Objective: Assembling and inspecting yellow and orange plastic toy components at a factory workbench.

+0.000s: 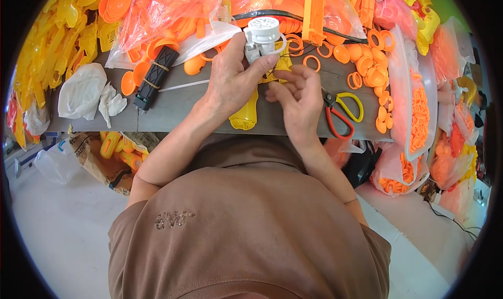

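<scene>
My left hand [229, 81] is closed around a white plastic mechanism [263, 30] with a round, slotted top, holding it up over the table. Close by on the right, the fingers of my right hand [302, 105] are curled in a pinch; anything between them is too small or hidden to name. Thin dark wires run between the mechanism and those fingertips. Under my hands lies a yellow translucent plastic shell [244, 114], partly covered by them. Red-and-yellow handled scissors or cutters [341, 113] rest right of my right hand, their blades partly hidden.
Orange plastic parts [173, 16] and bags heap along the back. Yellow parts [65, 42] pile at the left. A black bar with rubber bands [156, 78] and a crumpled white bag [82, 92] lie left. Orange caps [373, 71] and a bin's pale rim [401, 97] stand right.
</scene>
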Motion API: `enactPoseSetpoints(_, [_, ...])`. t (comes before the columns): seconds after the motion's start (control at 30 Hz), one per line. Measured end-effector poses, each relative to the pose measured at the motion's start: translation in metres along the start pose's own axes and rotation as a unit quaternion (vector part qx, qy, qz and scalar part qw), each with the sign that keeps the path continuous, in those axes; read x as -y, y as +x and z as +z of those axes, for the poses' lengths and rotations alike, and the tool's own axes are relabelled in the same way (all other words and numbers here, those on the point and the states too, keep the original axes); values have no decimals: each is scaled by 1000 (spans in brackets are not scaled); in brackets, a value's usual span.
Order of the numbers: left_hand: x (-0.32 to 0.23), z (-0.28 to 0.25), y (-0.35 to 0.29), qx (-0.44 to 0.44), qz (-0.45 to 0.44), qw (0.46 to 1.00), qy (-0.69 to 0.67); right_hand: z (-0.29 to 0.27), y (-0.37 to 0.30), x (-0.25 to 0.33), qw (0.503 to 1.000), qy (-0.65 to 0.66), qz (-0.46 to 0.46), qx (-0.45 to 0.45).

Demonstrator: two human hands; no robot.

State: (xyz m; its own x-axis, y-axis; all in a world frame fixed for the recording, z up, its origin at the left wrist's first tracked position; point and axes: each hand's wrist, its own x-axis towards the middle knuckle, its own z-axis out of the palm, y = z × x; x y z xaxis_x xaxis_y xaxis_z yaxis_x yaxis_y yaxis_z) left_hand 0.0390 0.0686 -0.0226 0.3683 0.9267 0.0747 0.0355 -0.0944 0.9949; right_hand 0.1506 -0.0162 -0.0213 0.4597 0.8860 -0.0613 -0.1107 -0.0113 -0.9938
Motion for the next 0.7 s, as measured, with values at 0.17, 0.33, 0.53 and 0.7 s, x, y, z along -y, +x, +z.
enactPoseSetpoints(0.17, [3,4,-2,-20,6,1000,0,-5,-3,-16,888,-338,-303,80])
enactPoseSetpoints(0.33, [7,9,-5,-28,84,995,35,-10,-4,-9,830,-452,-311,104])
enactPoseSetpoints(0.53, [-4,11,-7,-13,76,996,51,-20,0,0,846,-422,-296,137])
enactPoseSetpoints(0.7, [0,6,-9,6,57,998,-3,-58,24,34,921,-296,-255,-6])
